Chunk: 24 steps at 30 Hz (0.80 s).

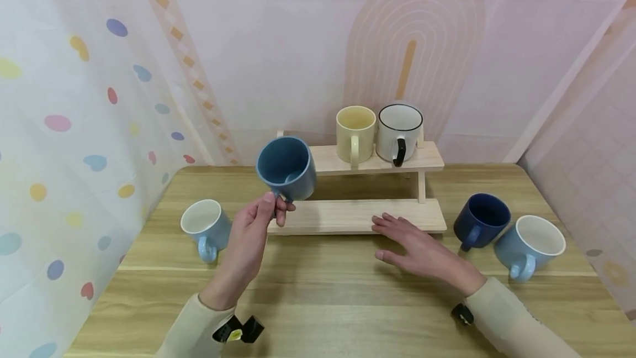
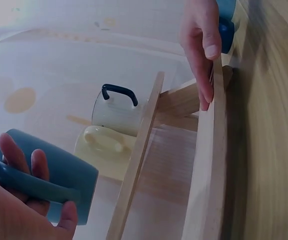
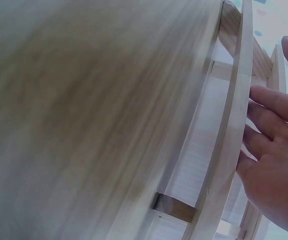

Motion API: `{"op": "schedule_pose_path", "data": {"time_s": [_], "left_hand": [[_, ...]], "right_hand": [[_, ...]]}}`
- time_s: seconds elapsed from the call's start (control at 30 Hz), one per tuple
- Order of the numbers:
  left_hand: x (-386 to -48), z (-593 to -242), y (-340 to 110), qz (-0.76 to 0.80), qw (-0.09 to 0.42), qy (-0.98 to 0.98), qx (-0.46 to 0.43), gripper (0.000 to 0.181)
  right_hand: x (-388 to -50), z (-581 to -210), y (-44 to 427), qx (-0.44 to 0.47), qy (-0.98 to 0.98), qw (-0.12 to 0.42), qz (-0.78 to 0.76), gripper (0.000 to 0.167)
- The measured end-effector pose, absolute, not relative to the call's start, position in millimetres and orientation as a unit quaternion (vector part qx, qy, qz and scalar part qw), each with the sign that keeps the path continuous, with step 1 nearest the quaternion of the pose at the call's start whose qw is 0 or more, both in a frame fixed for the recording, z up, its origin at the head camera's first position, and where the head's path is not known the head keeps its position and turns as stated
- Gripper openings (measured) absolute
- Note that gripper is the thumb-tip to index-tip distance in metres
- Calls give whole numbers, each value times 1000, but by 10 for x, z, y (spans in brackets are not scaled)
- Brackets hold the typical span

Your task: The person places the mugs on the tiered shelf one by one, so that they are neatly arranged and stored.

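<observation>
A teal-blue mug [image 1: 287, 169] is held up by its handle in my left hand [image 1: 248, 242], in front of the left part of the two-tier wooden rack [image 1: 348, 217]. In the left wrist view, the fingers curl round the handle of that mug [image 2: 59, 175]. My right hand [image 1: 422, 247] touches the front of the lower shelf with its fingers extended; the right wrist view shows these fingers [image 3: 268, 115] against the shelf board [image 3: 231, 130]. On the upper shelf stand a yellow mug [image 1: 355, 134] and a white mug with a black handle [image 1: 399, 132], side by side.
At the left of the wooden table [image 1: 338, 303] stands a light blue mug [image 1: 208, 228]. On the right are a dark blue mug [image 1: 481, 221] and another light blue mug [image 1: 529, 246]. A patterned curtain [image 1: 278, 43] hangs behind and at the sides.
</observation>
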<state>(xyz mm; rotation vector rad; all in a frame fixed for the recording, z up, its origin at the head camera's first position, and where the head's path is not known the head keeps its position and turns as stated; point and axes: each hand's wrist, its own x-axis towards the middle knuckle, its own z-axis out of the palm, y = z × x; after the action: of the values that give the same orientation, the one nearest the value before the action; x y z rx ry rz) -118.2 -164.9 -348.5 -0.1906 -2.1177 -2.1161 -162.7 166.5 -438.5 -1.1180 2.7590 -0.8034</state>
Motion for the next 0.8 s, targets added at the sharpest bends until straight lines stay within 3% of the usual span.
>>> {"op": "schedule_pose_path", "data": {"time_s": [0.53, 0.8], "left_hand": [[-1586, -3327, -1452, -733, 109, -669, -60, 35], [-1776, -3288, -1341, -733, 100, -670, -55, 35]], "right_hand": [[-1631, -4347, 1644, -362, 895, 40, -255, 65], [-1640, -4338, 1647, -365, 896, 44, -249, 64]]}}
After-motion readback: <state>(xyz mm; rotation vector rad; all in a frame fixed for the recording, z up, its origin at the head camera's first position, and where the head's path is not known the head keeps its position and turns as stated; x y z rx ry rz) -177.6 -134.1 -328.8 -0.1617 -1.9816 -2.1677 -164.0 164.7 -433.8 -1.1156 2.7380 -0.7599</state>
